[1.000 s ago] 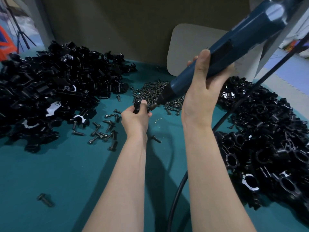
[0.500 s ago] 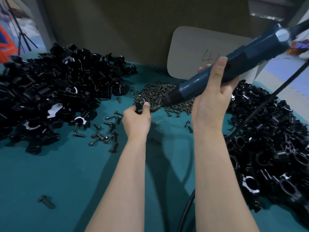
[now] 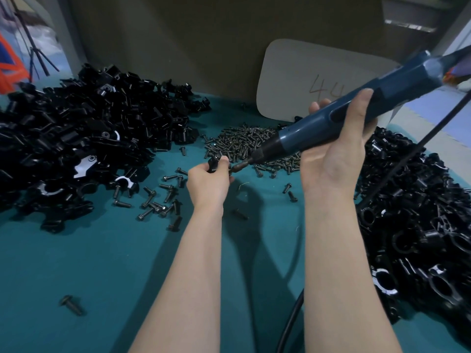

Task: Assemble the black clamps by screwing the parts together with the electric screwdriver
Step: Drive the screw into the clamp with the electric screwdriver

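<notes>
My left hand [image 3: 207,186] grips a small black clamp [image 3: 213,164] above the teal table, just in front of the screw heap. My right hand [image 3: 334,159] is wrapped round the blue electric screwdriver [image 3: 356,113], which slants down to the left. Its bit [image 3: 240,166] meets the clamp at my left fingertips. My fingers hide most of the clamp.
A big pile of black clamp parts [image 3: 76,149] fills the left, another pile of black parts [image 3: 418,225] the right. A heap of screws [image 3: 249,146] lies at centre back, loose screws [image 3: 158,202] at left. A grey card [image 3: 300,80] leans behind. The black cable [image 3: 290,322] runs below.
The screwdriver has tilted flatter, its rear end lower and further right. The bit stays at the clamp in my left hand. The view has shifted slightly.
</notes>
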Demonstrator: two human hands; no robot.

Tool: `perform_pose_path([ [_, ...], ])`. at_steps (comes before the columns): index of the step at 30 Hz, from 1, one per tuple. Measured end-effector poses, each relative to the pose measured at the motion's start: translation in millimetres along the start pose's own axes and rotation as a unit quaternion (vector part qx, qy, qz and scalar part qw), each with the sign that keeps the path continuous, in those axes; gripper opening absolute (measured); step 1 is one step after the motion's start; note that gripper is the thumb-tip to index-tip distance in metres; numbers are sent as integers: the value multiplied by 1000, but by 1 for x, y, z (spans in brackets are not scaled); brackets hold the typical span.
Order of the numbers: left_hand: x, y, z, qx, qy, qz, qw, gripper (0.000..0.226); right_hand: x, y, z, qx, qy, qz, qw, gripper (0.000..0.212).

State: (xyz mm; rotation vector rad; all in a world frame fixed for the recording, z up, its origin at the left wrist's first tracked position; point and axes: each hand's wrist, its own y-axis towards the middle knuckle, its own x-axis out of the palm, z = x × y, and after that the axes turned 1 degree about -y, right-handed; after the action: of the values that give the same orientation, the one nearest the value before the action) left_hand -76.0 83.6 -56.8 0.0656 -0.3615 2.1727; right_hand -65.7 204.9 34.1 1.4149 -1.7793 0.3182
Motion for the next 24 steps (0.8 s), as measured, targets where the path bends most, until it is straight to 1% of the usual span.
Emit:
perform_pose_path([
  [4, -2, -1, 3, 0, -13, 12, 1000, 33, -5, 2, -5, 7, -16, -25, 1000, 48],
  [7, -2, -1, 4, 1, -16, 13, 1000, 35, -8, 4, -6, 15, -16, -33, 999, 42],
  [10, -2, 0, 3, -1, -3, 5, 1000, 25, -8, 4, -6, 13, -21, -49, 998, 29],
  [14, -3, 2, 3, -10, -2, -2, 1000, 16, -6, 3, -7, -4, -47, -65, 997, 33],
  [16, -4, 2, 3, -10, -2, -1, 1000, 17, -7, 3, -9, -1, -47, -69, 997, 36],
  [20, -3, 2, 3, -11, 0, 1, 1000, 17, -10, 4, -15, 4, -46, -73, 996, 33],
  [24, -3, 3, 2, -14, 1, 2, 1000, 16, -9, 3, -15, 4, -52, -72, 996, 40],
])
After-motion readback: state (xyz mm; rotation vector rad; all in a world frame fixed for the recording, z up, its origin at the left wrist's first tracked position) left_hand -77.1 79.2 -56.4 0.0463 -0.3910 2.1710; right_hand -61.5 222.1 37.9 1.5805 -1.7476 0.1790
